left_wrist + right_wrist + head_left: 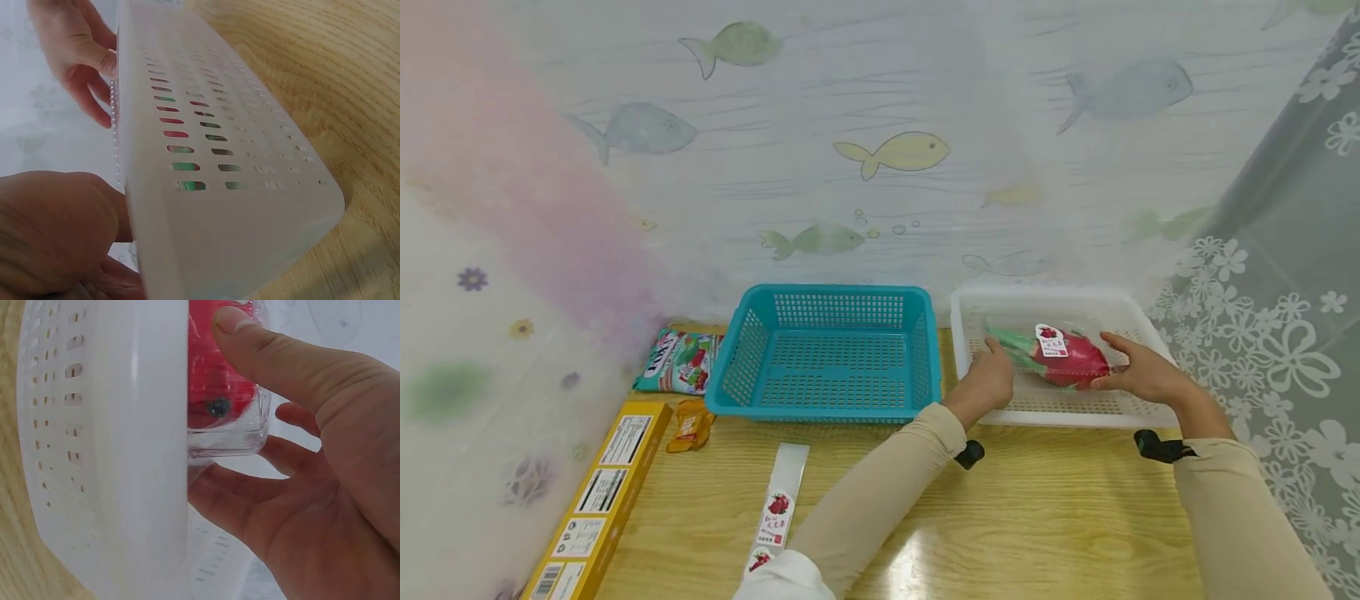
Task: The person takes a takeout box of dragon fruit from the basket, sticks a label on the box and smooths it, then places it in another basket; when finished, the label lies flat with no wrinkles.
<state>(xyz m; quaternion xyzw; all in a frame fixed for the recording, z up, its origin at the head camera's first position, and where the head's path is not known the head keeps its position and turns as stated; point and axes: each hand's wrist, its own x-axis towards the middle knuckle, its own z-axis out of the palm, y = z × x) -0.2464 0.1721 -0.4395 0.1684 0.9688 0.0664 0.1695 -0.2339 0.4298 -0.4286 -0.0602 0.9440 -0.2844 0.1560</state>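
A clear plastic box (1017, 372) lies inside the white basket (961, 323) on the right. It holds a red dragon fruit (1082, 361) with green leafy tips, and a printed sticker (1051, 342) is on its lid. My left hand (987, 385) reaches over the basket's front left rim and touches the box's left end. Most of its fingers are hidden, also in the left wrist view. At the other end is my right hand (1142, 371), fingers spread. In the right wrist view its thumb lies against the box and its other fingers extend behind the basket rim.
A blue basket (831, 413) stands left of the white one. Further left are a candy bag (681, 361), an orange packet (691, 425) and a long yellow box (602, 492). A strip of dragon fruit stickers (778, 500) lies on the wooden table (1000, 517).
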